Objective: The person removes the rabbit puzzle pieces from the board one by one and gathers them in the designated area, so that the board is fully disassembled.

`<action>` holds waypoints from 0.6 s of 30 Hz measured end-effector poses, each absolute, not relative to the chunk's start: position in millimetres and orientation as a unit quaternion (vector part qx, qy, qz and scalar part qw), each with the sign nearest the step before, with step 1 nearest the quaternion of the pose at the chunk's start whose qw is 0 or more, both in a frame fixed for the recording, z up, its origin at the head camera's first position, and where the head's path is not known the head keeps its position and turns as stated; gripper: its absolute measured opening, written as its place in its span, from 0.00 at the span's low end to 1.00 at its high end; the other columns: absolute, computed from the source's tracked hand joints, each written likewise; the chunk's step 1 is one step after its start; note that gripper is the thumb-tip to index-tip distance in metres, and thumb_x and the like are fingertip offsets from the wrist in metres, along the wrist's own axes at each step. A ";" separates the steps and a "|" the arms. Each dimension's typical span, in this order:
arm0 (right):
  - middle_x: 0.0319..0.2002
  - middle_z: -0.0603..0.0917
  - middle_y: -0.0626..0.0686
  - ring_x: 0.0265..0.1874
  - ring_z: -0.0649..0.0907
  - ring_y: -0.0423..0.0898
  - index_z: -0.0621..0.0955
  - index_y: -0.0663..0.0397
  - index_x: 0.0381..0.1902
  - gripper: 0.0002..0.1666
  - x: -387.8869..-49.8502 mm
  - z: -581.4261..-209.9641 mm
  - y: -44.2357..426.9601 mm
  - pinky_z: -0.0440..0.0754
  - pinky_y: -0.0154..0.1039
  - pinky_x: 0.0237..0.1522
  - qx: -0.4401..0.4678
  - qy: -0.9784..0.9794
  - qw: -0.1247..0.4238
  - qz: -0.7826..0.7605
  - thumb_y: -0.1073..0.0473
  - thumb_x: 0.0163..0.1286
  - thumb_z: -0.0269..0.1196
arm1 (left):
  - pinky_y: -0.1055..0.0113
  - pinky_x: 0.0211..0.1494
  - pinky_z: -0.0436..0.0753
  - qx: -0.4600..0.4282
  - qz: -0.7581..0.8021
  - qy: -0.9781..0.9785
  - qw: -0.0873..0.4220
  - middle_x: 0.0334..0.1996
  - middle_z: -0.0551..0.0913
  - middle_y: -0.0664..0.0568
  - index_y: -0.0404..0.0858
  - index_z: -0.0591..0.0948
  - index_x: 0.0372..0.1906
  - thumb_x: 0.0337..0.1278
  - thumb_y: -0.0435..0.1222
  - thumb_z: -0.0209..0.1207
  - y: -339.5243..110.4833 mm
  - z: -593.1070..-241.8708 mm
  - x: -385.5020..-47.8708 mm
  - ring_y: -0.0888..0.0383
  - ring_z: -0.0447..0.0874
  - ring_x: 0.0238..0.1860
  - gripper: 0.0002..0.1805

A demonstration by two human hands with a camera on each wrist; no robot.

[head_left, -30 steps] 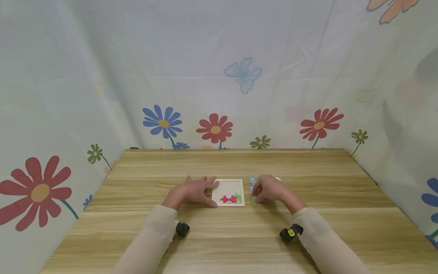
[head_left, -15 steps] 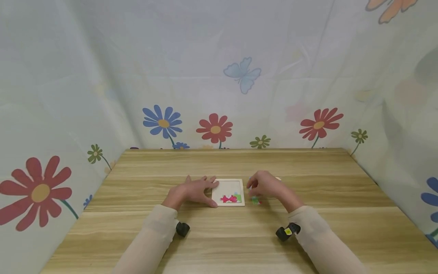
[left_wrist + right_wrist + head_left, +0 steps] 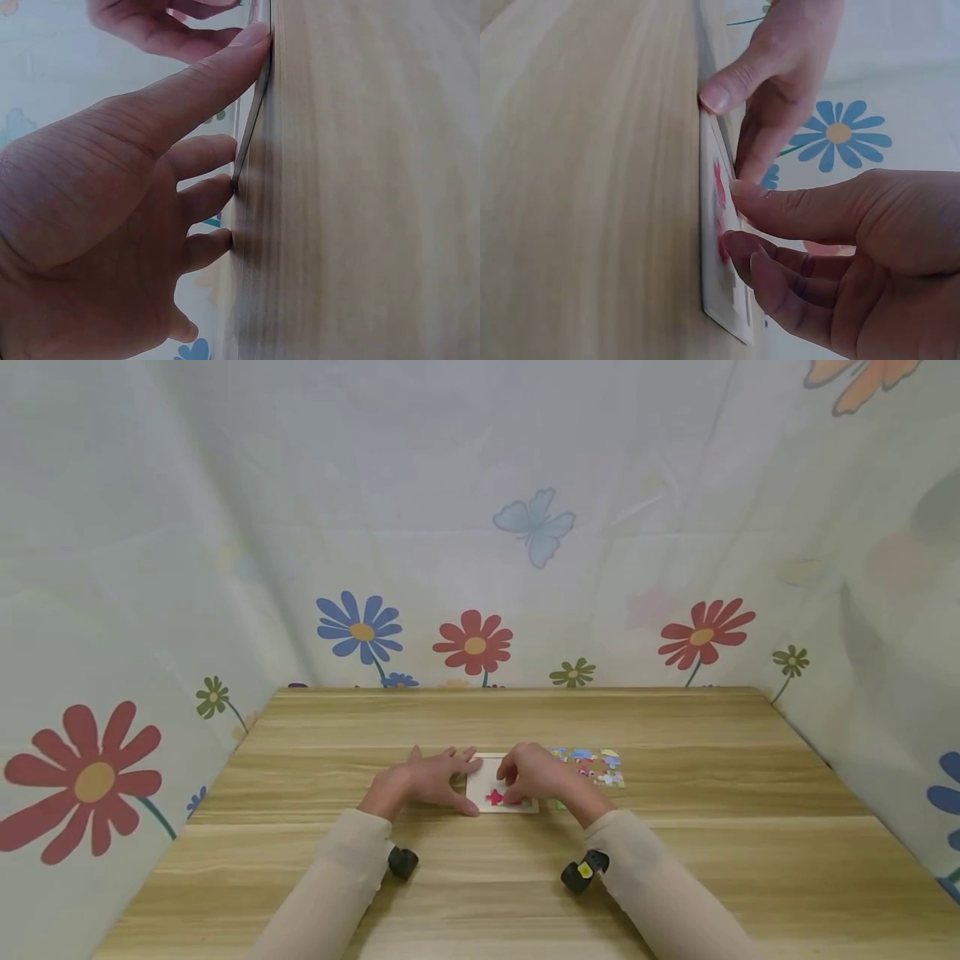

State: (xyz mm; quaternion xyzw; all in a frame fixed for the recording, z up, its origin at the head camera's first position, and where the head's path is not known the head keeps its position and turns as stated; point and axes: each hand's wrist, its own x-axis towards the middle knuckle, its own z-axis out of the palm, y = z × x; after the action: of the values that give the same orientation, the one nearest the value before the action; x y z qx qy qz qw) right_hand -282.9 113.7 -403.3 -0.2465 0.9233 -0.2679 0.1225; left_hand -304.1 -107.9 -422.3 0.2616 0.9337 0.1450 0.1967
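A square, pale wooden puzzle tray (image 3: 485,772) lies on the table, with red puzzle pieces (image 3: 494,797) along its near side. My left hand (image 3: 431,779) rests at the tray's left side, fingers spread, the thumb pressing the near corner. Above the tray, my right hand (image 3: 538,775) is bent down with thumb and fingertips close together. It seems to pinch a small puzzle piece, mostly hidden by the fingers. In the right wrist view, the right fingertips (image 3: 739,244) are just over the red pieces (image 3: 721,184).
To the right of the tray lie several loose, colourful puzzle pieces (image 3: 609,767), partly behind the right forearm. The wooden table (image 3: 480,893) meets a flower-print cloth (image 3: 420,527) at its back and sides. Each wrist carries a black camera (image 3: 579,875).
My right hand has moved left from the loose pieces to over the tray, uncovering several pieces on the right. The left hand stays at the tray's edge.
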 end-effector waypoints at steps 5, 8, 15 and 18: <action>0.26 0.80 0.48 0.27 0.77 0.42 0.86 0.63 0.40 0.14 -282.7 -408.2 107.2 0.77 0.35 0.32 -0.240 0.926 0.127 -0.262 0.68 0.56 0.76 | 0.29 0.70 0.30 0.257 0.146 0.935 0.198 0.79 0.52 0.56 0.52 0.64 0.77 0.48 0.64 0.68 -105.5 -421.9 -305.0 0.47 0.42 0.79 0.51; 0.27 0.80 0.48 0.28 0.77 0.43 0.86 0.63 0.40 0.13 -282.7 -409.9 105.9 0.77 0.36 0.32 -0.233 0.927 0.131 -0.262 0.68 0.56 0.75 | 0.29 0.70 0.30 0.254 0.146 0.935 0.199 0.79 0.53 0.56 0.52 0.64 0.77 0.48 0.64 0.68 -105.2 -422.3 -305.1 0.47 0.42 0.79 0.51; 0.26 0.79 0.48 0.26 0.76 0.42 0.86 0.62 0.38 0.10 -282.5 -411.2 105.7 0.76 0.35 0.31 -0.235 0.923 0.142 -0.268 0.68 0.58 0.75 | 0.29 0.70 0.30 0.249 0.143 0.936 0.202 0.79 0.53 0.56 0.52 0.64 0.77 0.49 0.64 0.68 -104.9 -421.3 -303.3 0.47 0.42 0.79 0.51; 0.25 0.79 0.48 0.25 0.75 0.41 0.86 0.60 0.35 0.08 -282.2 -411.4 106.1 0.74 0.35 0.30 -0.242 0.922 0.140 -0.269 0.68 0.58 0.74 | 0.29 0.70 0.30 0.251 0.147 0.935 0.202 0.79 0.52 0.56 0.51 0.64 0.77 0.49 0.63 0.68 -105.1 -420.5 -302.1 0.47 0.42 0.79 0.50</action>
State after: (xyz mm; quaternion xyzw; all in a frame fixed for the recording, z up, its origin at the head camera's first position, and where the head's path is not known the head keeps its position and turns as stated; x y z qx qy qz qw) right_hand -282.2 106.1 -411.4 -0.2425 0.9215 -0.2688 0.1404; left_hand -302.1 -105.1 -420.5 0.2511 0.9352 0.1475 0.2016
